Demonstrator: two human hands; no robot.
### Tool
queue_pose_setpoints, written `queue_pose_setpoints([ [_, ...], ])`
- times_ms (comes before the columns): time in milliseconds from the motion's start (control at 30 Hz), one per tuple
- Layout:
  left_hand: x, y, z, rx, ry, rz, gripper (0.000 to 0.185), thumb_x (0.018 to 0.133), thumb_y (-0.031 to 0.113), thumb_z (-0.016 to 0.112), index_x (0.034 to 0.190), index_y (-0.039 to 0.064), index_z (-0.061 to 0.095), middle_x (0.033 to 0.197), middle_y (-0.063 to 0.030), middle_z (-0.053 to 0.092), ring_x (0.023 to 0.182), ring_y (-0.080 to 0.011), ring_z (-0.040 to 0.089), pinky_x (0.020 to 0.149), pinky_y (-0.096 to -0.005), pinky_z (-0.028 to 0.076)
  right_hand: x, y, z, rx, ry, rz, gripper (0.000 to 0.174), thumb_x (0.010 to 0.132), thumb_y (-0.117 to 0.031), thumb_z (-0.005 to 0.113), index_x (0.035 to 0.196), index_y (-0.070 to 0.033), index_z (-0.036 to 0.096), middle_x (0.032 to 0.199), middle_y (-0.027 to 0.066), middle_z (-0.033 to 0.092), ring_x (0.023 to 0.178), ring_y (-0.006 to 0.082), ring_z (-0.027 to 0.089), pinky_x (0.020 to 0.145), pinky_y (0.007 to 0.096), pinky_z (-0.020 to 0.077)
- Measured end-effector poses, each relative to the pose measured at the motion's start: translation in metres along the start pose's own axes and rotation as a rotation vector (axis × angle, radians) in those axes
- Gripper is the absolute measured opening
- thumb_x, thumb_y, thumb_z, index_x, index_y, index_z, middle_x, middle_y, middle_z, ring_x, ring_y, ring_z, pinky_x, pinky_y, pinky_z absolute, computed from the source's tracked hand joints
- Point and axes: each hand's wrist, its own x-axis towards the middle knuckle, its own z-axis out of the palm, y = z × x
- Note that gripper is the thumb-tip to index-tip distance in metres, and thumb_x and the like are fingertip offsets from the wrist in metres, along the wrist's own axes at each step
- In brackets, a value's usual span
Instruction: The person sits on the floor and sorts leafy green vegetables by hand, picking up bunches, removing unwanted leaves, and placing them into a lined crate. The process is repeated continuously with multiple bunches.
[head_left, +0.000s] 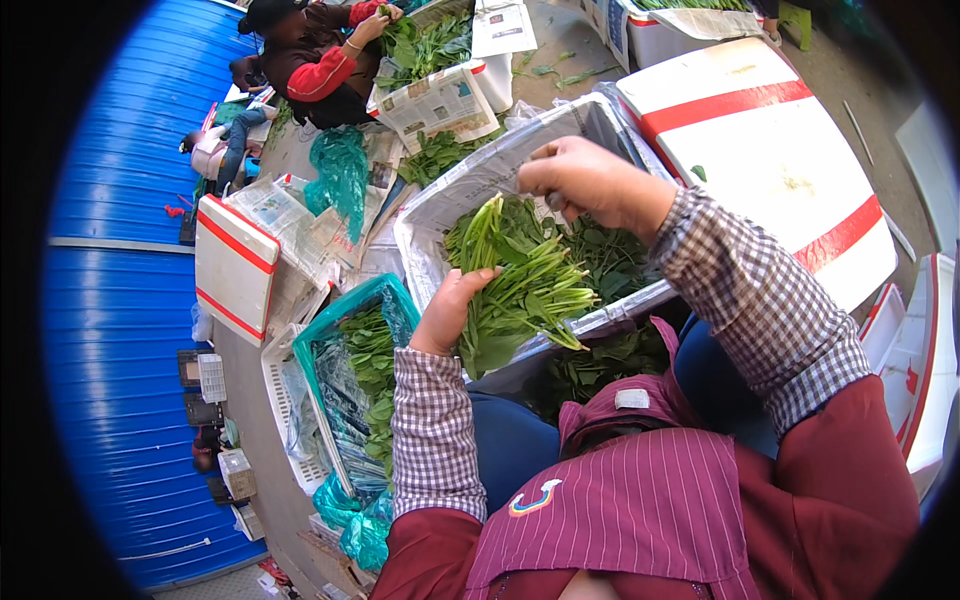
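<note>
My left hand (454, 309) grips a bunch of leafy green stems (487, 262), cut pale ends pointing up. More stems (559, 281) lie fanned to the right, against the held bunch. Above the box, my right hand (592, 184) is raised with curled fingers; whether something small is pinched there is hidden. Beneath both hands stands a foam box lined with printed paper (439, 206), with loose dark green leaves (611, 259) inside. Further leafy greens (607, 364) lie in shadow between my knees.
Left of me, a crate lined with teal plastic (304, 352) holds bunched greens (367, 360). A large white foam box with red tape (757, 150) stands at right. Another person (315, 67) handles greens at a newspaper-covered box (439, 101). A foam lid (236, 270) and newspapers (281, 214) lie left.
</note>
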Motion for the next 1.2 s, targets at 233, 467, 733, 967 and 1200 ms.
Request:
queue_pose_setpoints([
  [233, -0.013, 0.036, 0.022, -0.222, 0.014, -0.080, 0.041, 0.102, 0.024, 0.059, 0.129, -0.005, 0.066, 0.116, -0.0147, 0.073, 0.102, -0.0218, 0.072, 0.091, -0.0345, 0.058, -0.003, 0.000, -0.005, -0.129, -0.098, -0.017, 0.030, 0.086, -0.028, 0.084, 0.098, 0.000, 0.079, 0.076, 0.0024, 0.067, 0.060, 0.0086, 0.051, 0.052, 0.0270, 0.0406],
  [467, -0.008, 0.033, 0.018, -0.026, -0.077, -0.055, 0.039, 0.102, 0.023, 0.059, 0.129, -0.005, 0.065, 0.117, -0.0102, 0.072, 0.103, -0.0169, 0.069, 0.089, -0.0316, 0.057, 0.001, 0.009, 0.012, -0.187, -0.013, -0.127, 0.033, 0.083, -0.022, 0.083, 0.098, 0.007, 0.078, 0.082, 0.0101, 0.075, 0.070, 0.0138, 0.064, 0.070, 0.0328, 0.0535],
  [733, -0.007, 0.035, 0.022, 0.117, -0.081, -0.051, 0.037, 0.103, 0.023, 0.059, 0.128, -0.004, 0.065, 0.117, -0.0100, 0.072, 0.101, -0.0165, 0.069, 0.089, -0.0316, 0.056, 0.008, 0.016, 0.015, -0.210, 0.020, -0.144, 0.022, 0.084, -0.014, 0.076, 0.095, 0.005, 0.079, 0.078, 0.0033, 0.072, 0.069, 0.0099, 0.061, 0.067, 0.0287, 0.0509],
  [967, -0.008, 0.025, 0.016, -0.426, -0.119, -0.238, 0.041, 0.102, 0.024, 0.056, 0.131, -0.003, 0.063, 0.124, -0.0155, 0.071, 0.106, -0.0254, 0.071, 0.097, -0.0397, 0.058, 0.003, 0.012, 0.009, -0.540, 0.041, -0.410, 0.026, 0.079, -0.023, 0.076, 0.087, 0.002, 0.074, 0.076, 0.0196, 0.071, 0.070, 0.0297, 0.070, 0.068, 0.0406, 0.0540],
  [1200, -0.006, 0.020, 0.004, -0.608, -0.208, -0.261, 0.044, 0.103, 0.026, 0.054, 0.133, -0.005, 0.062, 0.126, -0.0184, 0.070, 0.110, -0.0289, 0.071, 0.101, -0.0429, 0.057, 0.001, 0.006, -0.001, -0.463, -0.096, -0.360, 0.027, 0.086, -0.024, 0.069, 0.088, 0.003, 0.070, 0.078, 0.0185, 0.069, 0.068, 0.0255, 0.067, 0.067, 0.0410, 0.0539],
])
